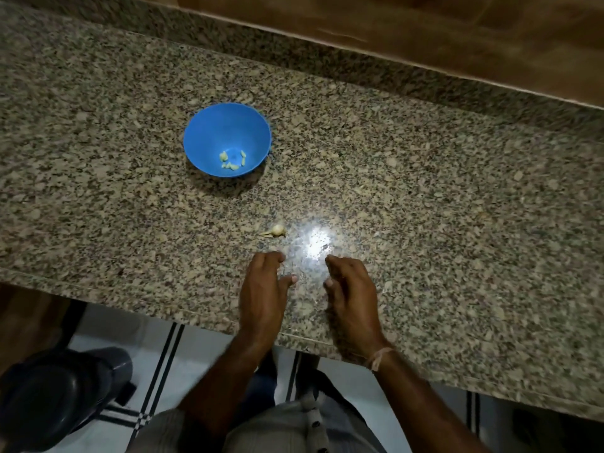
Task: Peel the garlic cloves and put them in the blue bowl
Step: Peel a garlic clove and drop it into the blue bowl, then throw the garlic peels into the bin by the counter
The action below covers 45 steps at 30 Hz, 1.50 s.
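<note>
Both hands hover side by side over the near edge of the granite tabletop (457, 223). The left hand (264, 289) and the right hand (351, 289) have their fingers loosely bent and apart, holding nothing. Just beyond the left hand's fingertips one unpeeled garlic clove (276, 231) lies on the stone, beside a bright light reflection. Farther back and a little left stands the blue bowl (212, 132), with several peeled cloves (232, 159) at its bottom.

Blue bowl (209, 132) holding peeled cloves (232, 160), unpeeled clove (276, 231) near empty hands
</note>
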Tool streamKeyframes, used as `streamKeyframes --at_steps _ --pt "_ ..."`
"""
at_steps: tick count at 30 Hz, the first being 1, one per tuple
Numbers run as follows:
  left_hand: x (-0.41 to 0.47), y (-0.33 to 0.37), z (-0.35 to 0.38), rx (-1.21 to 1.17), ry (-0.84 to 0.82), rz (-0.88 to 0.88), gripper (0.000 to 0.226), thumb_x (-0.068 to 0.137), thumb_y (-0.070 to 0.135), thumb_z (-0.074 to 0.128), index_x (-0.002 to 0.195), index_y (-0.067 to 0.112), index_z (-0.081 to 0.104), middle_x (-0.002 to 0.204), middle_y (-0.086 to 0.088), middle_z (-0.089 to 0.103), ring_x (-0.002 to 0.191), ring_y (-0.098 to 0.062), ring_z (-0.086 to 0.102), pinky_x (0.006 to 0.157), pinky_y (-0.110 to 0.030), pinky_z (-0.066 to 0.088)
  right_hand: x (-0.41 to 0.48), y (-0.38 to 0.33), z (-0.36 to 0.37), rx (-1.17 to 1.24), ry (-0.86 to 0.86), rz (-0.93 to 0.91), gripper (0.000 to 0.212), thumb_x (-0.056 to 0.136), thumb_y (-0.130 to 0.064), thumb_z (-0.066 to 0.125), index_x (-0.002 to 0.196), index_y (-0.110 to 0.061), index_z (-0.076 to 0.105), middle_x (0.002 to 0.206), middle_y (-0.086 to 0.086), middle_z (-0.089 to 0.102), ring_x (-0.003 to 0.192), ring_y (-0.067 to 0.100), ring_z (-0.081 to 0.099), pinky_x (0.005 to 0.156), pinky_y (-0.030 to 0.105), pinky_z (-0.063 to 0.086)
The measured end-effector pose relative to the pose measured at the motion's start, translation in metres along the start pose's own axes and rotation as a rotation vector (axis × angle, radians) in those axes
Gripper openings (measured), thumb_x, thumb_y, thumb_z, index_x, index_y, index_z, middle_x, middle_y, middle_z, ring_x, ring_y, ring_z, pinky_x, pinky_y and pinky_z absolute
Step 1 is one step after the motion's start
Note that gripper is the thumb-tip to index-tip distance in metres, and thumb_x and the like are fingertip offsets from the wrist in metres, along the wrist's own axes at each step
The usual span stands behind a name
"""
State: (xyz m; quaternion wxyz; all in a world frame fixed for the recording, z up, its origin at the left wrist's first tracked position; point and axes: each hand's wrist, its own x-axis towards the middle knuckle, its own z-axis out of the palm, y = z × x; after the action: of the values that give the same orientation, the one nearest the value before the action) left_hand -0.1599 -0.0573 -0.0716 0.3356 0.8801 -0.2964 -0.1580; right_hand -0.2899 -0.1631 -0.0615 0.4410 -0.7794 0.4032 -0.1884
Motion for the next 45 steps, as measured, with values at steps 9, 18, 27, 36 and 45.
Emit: streamKeyframes --at_steps 9,18,27,36,45 --pt "0.013 0.008 0.007 0.039 0.079 0.014 0.031 0.085 -0.012 0.063 0.080 0.019 0.063 0.082 0.004 0.059 0.076 -0.010 0.048 0.061 -0.015 0.029 0.016 -0.006 -0.005 0.039 -0.194 -0.051 0.047 0.096 0.005 0.069 0.140 -0.009 0.060 0.123 0.000 0.054 0.107 -0.008 0.050 0.087 -0.001 0.039" --pt "-0.004 -0.006 -0.008 -0.426 0.244 -0.421 0.020 0.094 0.009 0.072 0.083 0.026 0.072 0.083 0.008 0.075 0.078 -0.006 0.069 0.073 -0.031 0.056 0.032 -0.022 0.045 -0.147 -0.291 -0.306 0.026 0.102 -0.011 0.062 0.128 -0.015 0.066 0.120 -0.004 0.056 0.112 0.015 0.051 0.090 0.037 0.055" --pt "-0.010 -0.010 -0.018 -0.614 0.253 -0.566 0.015 0.095 0.008 0.072 0.086 0.021 0.073 0.080 0.000 0.069 0.076 -0.017 0.060 0.073 -0.032 0.050 0.037 -0.007 0.045 -0.454 -0.274 -0.540 0.015 0.096 -0.010 0.066 0.088 -0.019 0.057 0.092 -0.002 0.055 0.087 0.018 0.045 0.069 0.031 0.027" --pt "-0.037 -0.033 -0.057 -0.818 0.236 -0.591 0.007 0.098 0.005 0.069 0.093 0.008 0.073 0.076 0.002 0.071 0.070 -0.011 0.062 0.067 -0.031 0.052 0.015 -0.066 0.054 0.572 -0.567 0.475 0.023 0.103 -0.004 0.062 0.082 -0.011 0.064 0.066 0.004 0.063 0.061 0.019 0.056 0.057 0.027 0.049" --pt "-0.133 -0.162 -0.171 -0.831 0.480 -0.664 0.012 0.098 0.009 0.070 0.086 0.011 0.071 0.076 0.003 0.070 0.065 -0.010 0.058 0.064 -0.026 0.050 -0.083 -0.158 0.223 0.808 -0.828 0.775 0.037 0.106 0.010 0.042 0.078 -0.007 0.060 0.072 0.005 0.059 0.062 0.011 0.054 0.056 0.017 0.053"
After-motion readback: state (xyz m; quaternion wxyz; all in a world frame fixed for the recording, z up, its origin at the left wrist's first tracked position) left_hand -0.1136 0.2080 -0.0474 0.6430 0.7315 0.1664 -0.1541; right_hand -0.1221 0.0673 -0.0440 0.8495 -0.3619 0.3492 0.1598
